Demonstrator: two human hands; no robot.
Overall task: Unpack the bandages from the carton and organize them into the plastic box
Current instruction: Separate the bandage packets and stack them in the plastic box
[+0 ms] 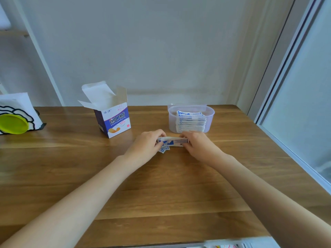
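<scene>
Both hands, left point(146, 142) and right point(195, 143), pinch a thin bandage stack point(172, 141) by its ends near the surface's far edge; light, floppy, slippery, likely to fan out.

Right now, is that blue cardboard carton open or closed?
Open. The carton stands upright on the table with its top flaps spread upward and outward. Whether bandages remain inside cannot be told.
</scene>
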